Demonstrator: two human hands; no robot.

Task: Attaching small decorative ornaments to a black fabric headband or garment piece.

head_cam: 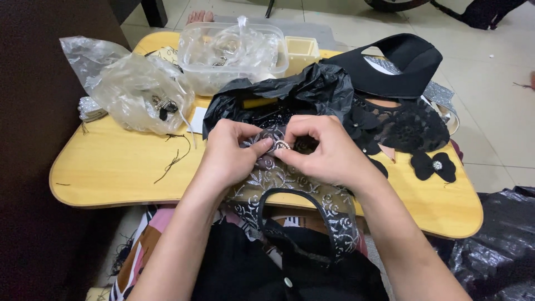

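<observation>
nearest, black garment (pixel 245 273) with a button, lying across the lap. just above, sheer grey embroidered fabric (pixel 278 178) draped over the near edge of a yellow lap table (pixel 111 167). left hand (pixel 228 153) and right hand (pixel 323 147) side by side, fingertips pinched on a small silver ornament (pixel 280 145) pressed to the fabric (details too small to tell). behind, black plastic bag (pixel 290 89); right, black lace flowers (pixel 412 134); left, clear bag (pixel 134 89); farthest, clear plastic tub (pixel 234 50).
</observation>
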